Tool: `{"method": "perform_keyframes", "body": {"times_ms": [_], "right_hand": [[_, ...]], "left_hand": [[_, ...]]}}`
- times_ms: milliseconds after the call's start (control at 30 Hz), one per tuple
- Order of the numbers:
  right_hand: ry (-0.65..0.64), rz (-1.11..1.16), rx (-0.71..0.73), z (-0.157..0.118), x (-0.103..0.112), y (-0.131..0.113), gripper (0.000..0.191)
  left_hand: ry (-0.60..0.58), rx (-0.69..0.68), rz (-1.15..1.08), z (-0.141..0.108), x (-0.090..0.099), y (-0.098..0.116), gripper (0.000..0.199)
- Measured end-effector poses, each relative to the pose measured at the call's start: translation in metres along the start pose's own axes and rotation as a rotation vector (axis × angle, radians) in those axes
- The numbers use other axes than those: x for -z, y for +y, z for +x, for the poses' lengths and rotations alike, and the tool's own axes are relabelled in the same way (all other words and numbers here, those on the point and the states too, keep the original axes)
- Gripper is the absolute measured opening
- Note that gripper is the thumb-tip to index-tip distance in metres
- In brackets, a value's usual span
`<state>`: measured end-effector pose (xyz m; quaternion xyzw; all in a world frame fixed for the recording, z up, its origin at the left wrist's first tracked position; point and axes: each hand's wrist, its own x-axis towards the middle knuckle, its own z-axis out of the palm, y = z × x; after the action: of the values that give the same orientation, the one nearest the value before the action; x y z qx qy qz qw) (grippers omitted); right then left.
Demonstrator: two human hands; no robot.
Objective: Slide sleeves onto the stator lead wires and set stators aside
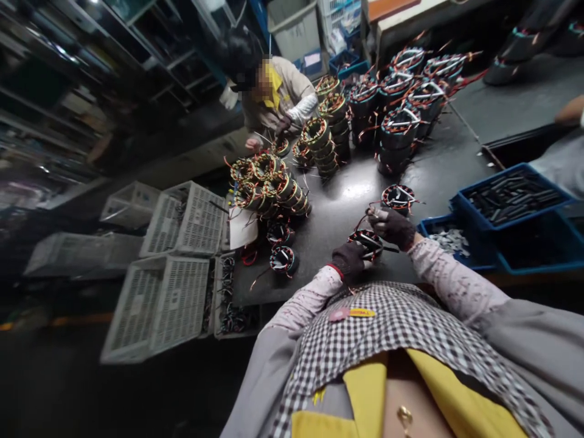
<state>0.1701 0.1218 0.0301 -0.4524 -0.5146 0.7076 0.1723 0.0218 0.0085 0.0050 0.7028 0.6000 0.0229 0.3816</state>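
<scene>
Evidently for steadiness, we find the left hand (pixel 348 259) wrapped on the left side of a wired ring (pixel 371 243), which lies on the table (pixel 322 237) just before the apron (pixel 401 310). The right hand (pixel 392 227) is at the ring's far edge, fingertips (pixel 375 213) bunched, though we cannot tell whether they pinch anything. We read the blue bin (pixel 477 260) of white bits (pixel 449 240), beside the right sleeve (pixel 451 277), as placed for easy reach.

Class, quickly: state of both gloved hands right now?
Left hand: closed on a wire-wound ring.
Right hand: fingers bent near that ring; whether they grip a wire cannot be told.
</scene>
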Motion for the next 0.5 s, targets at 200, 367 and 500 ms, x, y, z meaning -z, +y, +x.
{"method": "perform_keyframes", "body": {"times_ms": [200, 367, 500], "right_hand": [[0.104, -0.323, 0.102, -0.016, -0.012, 0.019, 0.026], [0.144, -0.611, 0.149, -0.026, -0.011, 0.039, 0.029], [0.154, -0.769, 0.141, -0.025, -0.016, 0.037, 0.030]], "left_hand": [[0.036, -0.036, 0.064, -0.024, -0.006, -0.001, 0.039], [0.009, 0.052, 0.105, -0.043, 0.017, -0.007, 0.034], [-0.047, 0.057, 0.173, -0.043, 0.017, -0.006, 0.038]]}}
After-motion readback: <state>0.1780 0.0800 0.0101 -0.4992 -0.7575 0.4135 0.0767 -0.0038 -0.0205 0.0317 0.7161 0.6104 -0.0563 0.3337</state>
